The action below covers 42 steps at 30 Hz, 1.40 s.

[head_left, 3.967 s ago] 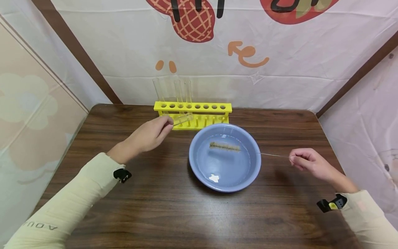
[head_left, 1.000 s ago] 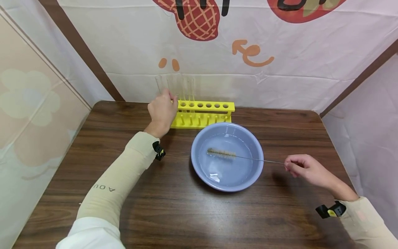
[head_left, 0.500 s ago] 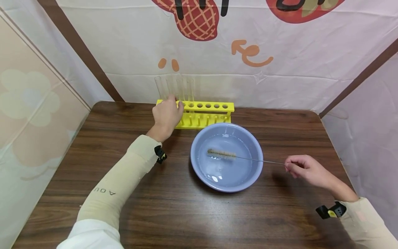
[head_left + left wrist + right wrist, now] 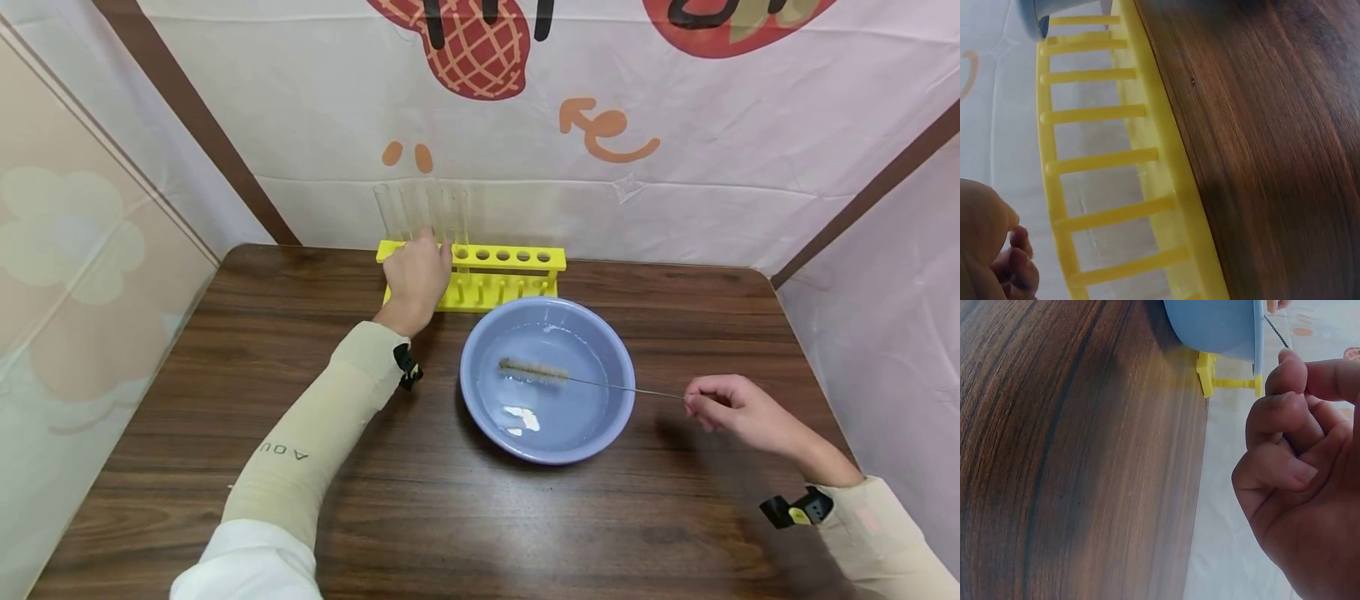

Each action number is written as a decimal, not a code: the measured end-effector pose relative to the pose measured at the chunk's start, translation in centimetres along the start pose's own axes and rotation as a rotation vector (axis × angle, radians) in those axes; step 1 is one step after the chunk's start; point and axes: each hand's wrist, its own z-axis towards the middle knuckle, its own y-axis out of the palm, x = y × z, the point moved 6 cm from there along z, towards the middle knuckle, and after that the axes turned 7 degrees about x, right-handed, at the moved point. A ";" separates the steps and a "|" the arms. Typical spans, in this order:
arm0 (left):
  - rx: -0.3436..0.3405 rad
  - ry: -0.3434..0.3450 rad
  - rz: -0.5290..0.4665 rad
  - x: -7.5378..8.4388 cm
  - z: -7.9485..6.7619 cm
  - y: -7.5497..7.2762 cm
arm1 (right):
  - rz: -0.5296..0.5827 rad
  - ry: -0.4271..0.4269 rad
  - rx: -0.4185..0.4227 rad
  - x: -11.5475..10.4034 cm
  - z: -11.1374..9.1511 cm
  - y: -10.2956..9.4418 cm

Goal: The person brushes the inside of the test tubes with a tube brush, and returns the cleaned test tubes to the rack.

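In the head view my left hand [image 4: 416,271] is at the yellow test tube rack [image 4: 510,257], bent fingers and thumb around the lower part of a clear test tube [image 4: 436,204]. Its fingertips are partly hidden, and I cannot tell whether they grip that tube. In the left wrist view the curled fingers [image 4: 1019,265] show beside the rack. My right hand [image 4: 738,408] pinches the thin wire handle of a test tube brush [image 4: 534,371] between thumb and fingertips. The bristled head lies over the water in the blue basin [image 4: 474,408].
Several clear test tubes stand at the rack's left end, among them a leftmost tube [image 4: 386,208]. The rack's right-hand holes hold no tubes. The basin stands just in front of the rack on the dark wooden table [image 4: 525,533]. A printed curtain [image 4: 675,125] hangs behind.
Four seconds ago my left hand held a test tube tilted before the rack; that tube now stands in the rack. The hand has since shifted right along the tubes. The brush has barely moved lately.
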 end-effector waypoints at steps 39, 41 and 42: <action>0.542 0.512 -0.425 0.6 -2.0 -9.2 | 0.088 -0.045 -0.094 0.4 -0.1 1.0; 0.514 0.568 -0.433 0.5 -2.5 -9.0 | 0.094 -0.038 -0.094 0.5 -0.1 1.0; 0.498 0.592 -0.434 0.4 -2.7 -8.8 | 0.096 -0.037 -0.092 0.5 -0.1 1.1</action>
